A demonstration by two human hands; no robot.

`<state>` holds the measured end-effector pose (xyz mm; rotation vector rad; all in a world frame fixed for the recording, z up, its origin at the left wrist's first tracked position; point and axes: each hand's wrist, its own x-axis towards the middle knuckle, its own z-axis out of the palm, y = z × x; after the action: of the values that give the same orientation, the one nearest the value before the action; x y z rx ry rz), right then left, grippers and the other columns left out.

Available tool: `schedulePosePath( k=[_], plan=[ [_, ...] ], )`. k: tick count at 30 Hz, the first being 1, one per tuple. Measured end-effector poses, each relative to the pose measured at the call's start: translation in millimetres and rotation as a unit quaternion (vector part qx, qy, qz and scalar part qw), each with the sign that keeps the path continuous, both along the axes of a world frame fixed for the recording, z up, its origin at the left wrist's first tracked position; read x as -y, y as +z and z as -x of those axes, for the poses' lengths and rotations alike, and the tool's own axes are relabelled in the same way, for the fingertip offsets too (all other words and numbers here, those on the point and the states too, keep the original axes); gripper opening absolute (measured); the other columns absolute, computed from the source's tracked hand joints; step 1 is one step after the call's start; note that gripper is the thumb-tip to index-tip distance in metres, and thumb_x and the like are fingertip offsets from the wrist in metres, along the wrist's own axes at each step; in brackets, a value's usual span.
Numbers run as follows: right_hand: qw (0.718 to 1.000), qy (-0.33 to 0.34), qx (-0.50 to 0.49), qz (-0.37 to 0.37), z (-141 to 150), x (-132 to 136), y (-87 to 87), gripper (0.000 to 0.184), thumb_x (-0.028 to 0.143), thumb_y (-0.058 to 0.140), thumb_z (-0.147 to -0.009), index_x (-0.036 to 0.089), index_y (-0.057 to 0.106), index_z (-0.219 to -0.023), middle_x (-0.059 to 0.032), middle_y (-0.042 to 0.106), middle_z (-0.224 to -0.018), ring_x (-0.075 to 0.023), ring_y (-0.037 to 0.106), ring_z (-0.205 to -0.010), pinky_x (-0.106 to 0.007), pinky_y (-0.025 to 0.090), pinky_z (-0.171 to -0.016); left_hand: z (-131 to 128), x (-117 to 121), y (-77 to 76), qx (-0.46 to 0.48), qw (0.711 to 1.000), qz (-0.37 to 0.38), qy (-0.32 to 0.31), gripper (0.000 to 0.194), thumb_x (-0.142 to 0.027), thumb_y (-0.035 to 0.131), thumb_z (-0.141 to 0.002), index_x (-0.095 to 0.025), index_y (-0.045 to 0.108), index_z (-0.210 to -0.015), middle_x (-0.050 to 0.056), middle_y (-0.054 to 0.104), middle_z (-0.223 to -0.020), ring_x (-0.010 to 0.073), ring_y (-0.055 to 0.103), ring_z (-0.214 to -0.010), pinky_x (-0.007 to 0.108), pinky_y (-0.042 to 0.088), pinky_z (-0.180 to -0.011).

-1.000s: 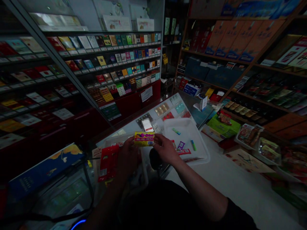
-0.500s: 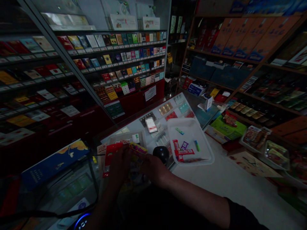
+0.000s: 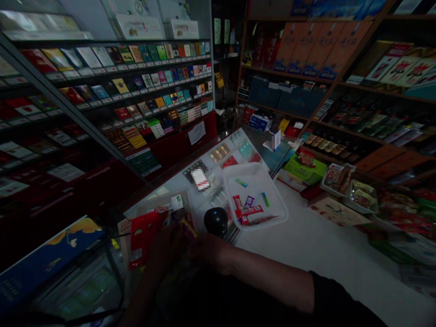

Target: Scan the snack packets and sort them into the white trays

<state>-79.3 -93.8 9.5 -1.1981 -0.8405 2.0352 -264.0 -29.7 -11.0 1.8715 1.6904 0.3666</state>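
Both my hands are low over a clear plastic box (image 3: 163, 200) at the near end of the glass counter (image 3: 235, 144). A yellow candy pack (image 3: 186, 226) sits tilted between them, down in the box. My left hand (image 3: 163, 247) closes on its left end and touches a red hanging packet (image 3: 145, 234). My right hand (image 3: 207, 250) closes on its right end. It is very dim, so the fingers are hard to make out.
A black round object (image 3: 215, 221) stands just right of my hands. Beyond it a white tray (image 3: 254, 178) holds several small candies. Cigarette shelves (image 3: 136, 81) fill the left wall and boxed goods (image 3: 306, 50) the right. A blue box (image 3: 44, 259) lies at near left.
A second ago both hands held the yellow pack up above the counter. They have since brought it down and toward me into the clear box, and the view has shifted right.
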Motion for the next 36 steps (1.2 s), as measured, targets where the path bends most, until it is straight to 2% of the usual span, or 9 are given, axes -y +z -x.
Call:
schedulePosePath(
  k=[5, 11, 14, 18, 23, 25, 29, 33, 36],
  plan=[
    [0.999, 0.024, 0.031, -0.027, -13, 3, 4.6, 0.032, 0.040, 0.087, -0.067, 0.014, 0.071, -0.077, 0.0013, 0.061, -0.072, -0.0100, 0.049, -0.066, -0.025, 0.037, -0.063, -9, 1, 14.3, -0.009, 0.999, 0.035, 0.014, 0.038, -0.044, 0.047, -0.091, -0.021, 0.071, -0.110, 0.010, 0.077, -0.112, 0.0284, 0.073, -0.100, 0.040, 0.057, -0.085],
    [0.992, 0.034, 0.055, -0.104, -43, 10, 24.8, 0.020, 0.032, 0.075, -0.079, 0.015, 0.076, -0.090, -0.0007, 0.069, -0.083, -0.0124, 0.058, -0.074, -0.026, 0.043, -0.071, -19, 2, 25.7, -0.005, 1.000, -0.020, 0.020, 0.047, -0.051, 0.048, -0.092, -0.022, 0.069, -0.121, 0.009, 0.074, -0.125, 0.0290, 0.070, -0.112, 0.043, 0.054, -0.098],
    [0.994, 0.006, 0.029, -0.105, -61, 11, 36.6, 0.021, 0.032, 0.072, -0.081, 0.017, 0.076, -0.096, -0.0017, 0.072, -0.089, -0.0141, 0.063, -0.079, -0.027, 0.046, -0.076, -30, 3, 36.6, 0.017, 0.999, -0.042, -0.002, 0.046, -0.049, 0.048, -0.092, -0.023, 0.068, -0.125, 0.007, 0.072, -0.130, 0.0271, 0.070, -0.115, 0.041, 0.054, -0.100],
    [0.994, -0.047, -0.002, -0.095, -92, 9, 43.1, 0.037, 0.047, 0.076, -0.080, 0.016, 0.074, -0.100, -0.0053, 0.074, -0.094, -0.0175, 0.068, -0.086, -0.031, 0.049, -0.082, -52, 3, 47.5, 0.035, 0.998, -0.049, -0.026, 0.043, -0.048, 0.048, -0.093, -0.021, 0.070, -0.118, 0.008, 0.075, -0.122, 0.0254, 0.073, -0.104, 0.040, 0.056, -0.093],
    [0.982, -0.163, 0.016, -0.092, -137, 1, 28.7, 0.044, 0.052, 0.081, -0.075, 0.017, 0.071, -0.100, -0.0080, 0.075, -0.101, -0.0186, 0.071, -0.088, -0.032, 0.052, -0.082, -81, -2, 53.8, 0.021, 0.993, -0.089, -0.078, 0.037, -0.043, 0.049, -0.096, -0.022, 0.071, -0.116, 0.007, 0.077, -0.115, 0.0245, 0.071, -0.105, 0.040, 0.053, -0.097],
    [0.972, -0.195, 0.070, -0.107, -156, -3, 19.6, 0.039, 0.050, 0.076, -0.078, 0.016, 0.070, -0.097, -0.0065, 0.075, -0.092, -0.0180, 0.069, -0.079, -0.031, 0.052, -0.076, -94, -4, 57.0, 0.019, 0.987, -0.112, -0.110, 0.034, -0.041, 0.050, -0.096, -0.022, 0.071, -0.114, 0.007, 0.077, -0.113, 0.0240, 0.071, -0.105, 0.040, 0.052, -0.099],
    [0.922, -0.219, 0.285, -0.145, -188, -11, 4.3, 0.025, 0.039, 0.064, -0.086, 0.016, 0.070, -0.093, -0.0064, 0.075, -0.092, -0.0189, 0.069, -0.080, -0.031, 0.050, -0.077, -127, -6, 62.2, 0.032, 0.970, -0.149, -0.187, 0.029, -0.036, 0.050, -0.097, -0.022, 0.071, -0.112, 0.007, 0.077, -0.110, 0.0227, 0.070, -0.103, 0.038, 0.052, -0.097],
    [0.826, -0.147, 0.530, -0.128, -208, -18, -8.8, 0.023, 0.033, 0.060, -0.091, 0.015, 0.074, -0.097, -0.0096, 0.077, -0.099, -0.0218, 0.069, -0.092, -0.031, 0.046, -0.083, -167, -7, 61.9, -0.008, 0.948, -0.164, -0.273, 0.025, -0.030, 0.052, -0.097, -0.020, 0.070, -0.110, 0.009, 0.077, -0.110, 0.0231, 0.070, -0.104, 0.037, 0.052, -0.096],
    [0.778, -0.089, 0.616, -0.087, -216, -22, -20.2, 0.032, 0.035, 0.059, -0.094, 0.013, 0.074, -0.111, -0.0155, 0.075, -0.115, -0.0255, 0.069, -0.105, -0.031, 0.046, -0.086, -195, -7, 57.4, -0.089, 0.916, -0.158, -0.358, 0.022, -0.028, 0.051, -0.097, -0.018, 0.070, -0.100, 0.010, 0.076, -0.100, 0.0236, 0.070, -0.098, 0.036, 0.052, -0.092]
  ],
)
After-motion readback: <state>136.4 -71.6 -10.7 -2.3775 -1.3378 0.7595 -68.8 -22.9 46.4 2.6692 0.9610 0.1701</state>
